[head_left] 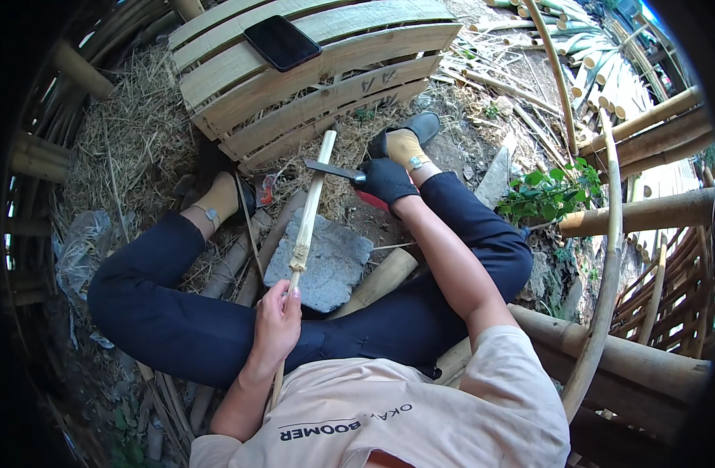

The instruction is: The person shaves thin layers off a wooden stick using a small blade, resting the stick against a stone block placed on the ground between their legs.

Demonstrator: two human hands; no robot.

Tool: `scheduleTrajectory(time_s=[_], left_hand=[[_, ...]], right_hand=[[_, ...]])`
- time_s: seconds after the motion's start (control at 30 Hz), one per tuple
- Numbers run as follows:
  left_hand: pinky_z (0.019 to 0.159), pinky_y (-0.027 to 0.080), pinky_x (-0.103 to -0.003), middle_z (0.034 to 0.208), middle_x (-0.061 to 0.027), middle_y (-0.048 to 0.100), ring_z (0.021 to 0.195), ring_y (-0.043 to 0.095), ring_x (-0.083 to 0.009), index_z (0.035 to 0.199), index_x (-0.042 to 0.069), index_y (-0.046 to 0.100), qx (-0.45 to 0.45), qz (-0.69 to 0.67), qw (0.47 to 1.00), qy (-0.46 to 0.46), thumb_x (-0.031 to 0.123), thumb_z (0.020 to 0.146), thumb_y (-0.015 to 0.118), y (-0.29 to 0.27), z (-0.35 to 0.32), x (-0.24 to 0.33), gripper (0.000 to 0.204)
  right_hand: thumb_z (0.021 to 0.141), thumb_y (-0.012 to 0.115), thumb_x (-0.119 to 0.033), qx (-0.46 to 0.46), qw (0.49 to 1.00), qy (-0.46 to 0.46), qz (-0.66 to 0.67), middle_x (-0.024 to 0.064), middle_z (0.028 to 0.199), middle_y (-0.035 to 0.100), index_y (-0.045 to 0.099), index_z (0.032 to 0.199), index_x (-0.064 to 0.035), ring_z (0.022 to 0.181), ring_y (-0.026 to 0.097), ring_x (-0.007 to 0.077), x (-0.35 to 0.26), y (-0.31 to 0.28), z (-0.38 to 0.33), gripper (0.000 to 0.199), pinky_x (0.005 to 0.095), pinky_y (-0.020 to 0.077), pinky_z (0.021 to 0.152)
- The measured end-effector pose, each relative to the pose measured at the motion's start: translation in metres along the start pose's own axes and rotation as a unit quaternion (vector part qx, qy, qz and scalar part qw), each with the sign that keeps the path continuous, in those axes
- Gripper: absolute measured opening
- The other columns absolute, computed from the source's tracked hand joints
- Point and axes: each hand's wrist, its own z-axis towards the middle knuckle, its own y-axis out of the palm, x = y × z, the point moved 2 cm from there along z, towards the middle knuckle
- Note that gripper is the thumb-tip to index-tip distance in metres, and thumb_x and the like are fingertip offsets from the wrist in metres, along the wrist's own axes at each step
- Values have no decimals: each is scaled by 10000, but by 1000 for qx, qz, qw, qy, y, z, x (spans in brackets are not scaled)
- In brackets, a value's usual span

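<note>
My bare left hand is wrapped round the thin lower part of a pale wooden stick. The stick slants up and away from my lap, its thicker far end near the slatted crate. Frayed fibres ring it just above my fingers. In a black glove, my right hand grips a knife by its handle, which is mostly hidden. The blade points left and lies across the stick's upper part; whether it touches the wood I cannot tell. Beneath the stick is a flat grey stone between my legs.
A slatted wooden crate stands ahead, with a black phone on top. Bamboo poles and a green plant are at the right. Dry straw and a clear plastic bag lie at the left.
</note>
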Motion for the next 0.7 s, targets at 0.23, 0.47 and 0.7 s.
scheduleTrajectory(time_s=[0.23, 0.47, 0.7], left_hand=[[440, 280, -256, 582, 43, 443, 500, 357, -30, 898, 21, 552, -42, -101, 993, -50, 151, 1028, 512, 11, 4, 3, 188], [438, 276, -254, 582, 45, 445, 500, 353, -27, 894, 25, 553, -18, 3, 1000, 0, 152, 1027, 516, 2, 2, -10, 188], [428, 279, -243, 575, 53, 428, 481, 361, -31, 920, 28, 563, -63, -97, 991, -62, 173, 1035, 513, 10, -7, -5, 191]], right_hand=[[824, 659, -386, -34, 999, -13, 34, 177, 850, 713, 739, 883, -107, 828, 689, 374, 0, -6, -10, 296, 463, 543, 787], [809, 664, -367, -52, 995, -78, -40, 166, 840, 715, 746, 883, -130, 814, 691, 369, -16, -1, -8, 261, 462, 546, 785], [829, 651, -345, -41, 997, 31, 65, 181, 869, 714, 742, 901, -112, 852, 686, 380, 1, -8, -13, 260, 461, 539, 809]])
